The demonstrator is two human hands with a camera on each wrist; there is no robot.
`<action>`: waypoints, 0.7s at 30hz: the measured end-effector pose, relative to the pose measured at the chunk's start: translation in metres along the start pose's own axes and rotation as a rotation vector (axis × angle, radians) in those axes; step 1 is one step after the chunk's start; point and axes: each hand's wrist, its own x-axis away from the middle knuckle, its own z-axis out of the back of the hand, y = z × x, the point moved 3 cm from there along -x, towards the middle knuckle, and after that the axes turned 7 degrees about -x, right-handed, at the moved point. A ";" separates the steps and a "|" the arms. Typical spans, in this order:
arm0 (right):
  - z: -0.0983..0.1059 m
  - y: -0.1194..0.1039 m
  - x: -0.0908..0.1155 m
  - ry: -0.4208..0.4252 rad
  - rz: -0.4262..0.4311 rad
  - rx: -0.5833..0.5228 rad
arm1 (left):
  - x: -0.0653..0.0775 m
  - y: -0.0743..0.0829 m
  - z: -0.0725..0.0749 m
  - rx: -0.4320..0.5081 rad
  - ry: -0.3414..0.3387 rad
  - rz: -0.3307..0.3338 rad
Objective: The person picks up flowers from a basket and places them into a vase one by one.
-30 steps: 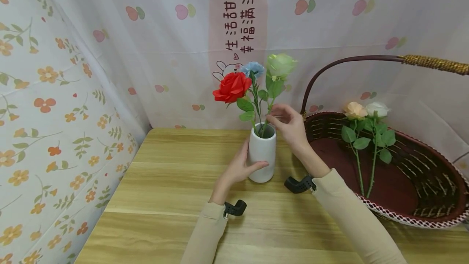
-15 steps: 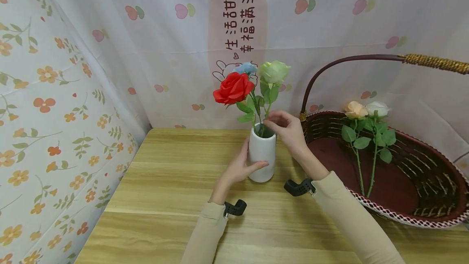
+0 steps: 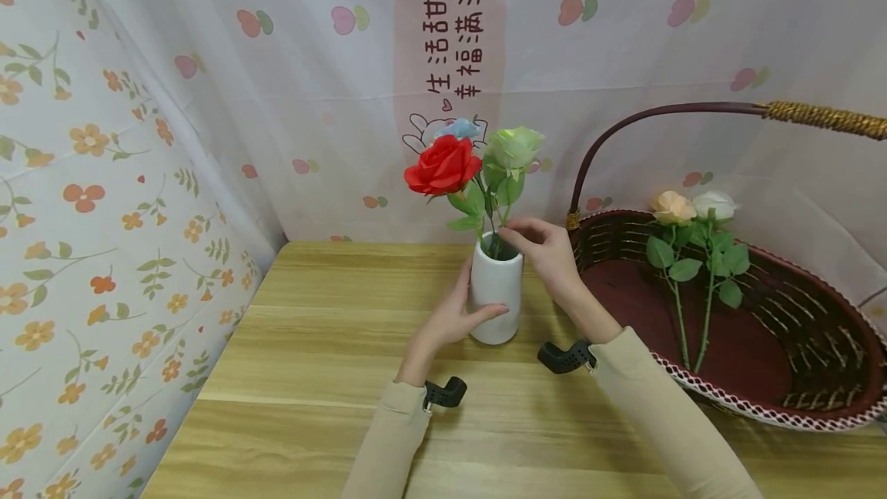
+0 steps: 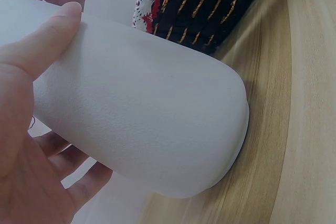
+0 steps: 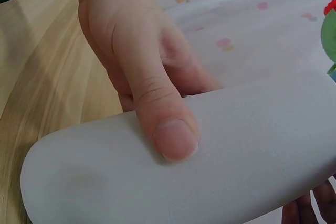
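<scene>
A white vase stands upright on the wooden table, and my left hand grips its side, thumb across the front. In the left wrist view the thumb and fingers wrap round the vase. A red rose, a light blue flower and a pale green rose rise from the vase mouth. My right hand pinches the green rose's stem just above the rim. The stem's lower end is hidden inside the vase. The right wrist view shows mostly the left hand's thumb on the vase.
To the right stands a dark woven basket with a tall arched handle. A peach rose and a white rose lie in it. A printed curtain hangs behind the wooden table.
My right hand has moved down toward the vase mouth, and the green rose has sunk lower and slightly left. The blue flower has shifted left behind the red rose. My left hand stays put.
</scene>
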 end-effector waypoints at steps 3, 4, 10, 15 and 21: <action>0.000 0.002 -0.001 0.003 -0.007 -0.007 | -0.002 -0.005 -0.001 -0.002 0.004 -0.001; 0.000 0.002 -0.001 0.005 -0.010 -0.008 | -0.002 -0.005 -0.001 -0.001 0.003 0.002; 0.000 0.001 0.001 0.024 -0.012 -0.017 | 0.001 0.003 0.000 -0.008 -0.005 0.019; -0.001 0.001 0.001 0.036 0.002 -0.025 | 0.009 0.030 0.009 -0.004 -0.019 0.023; 0.000 0.003 0.002 0.049 0.007 -0.045 | 0.007 0.024 0.006 -0.010 -0.012 0.025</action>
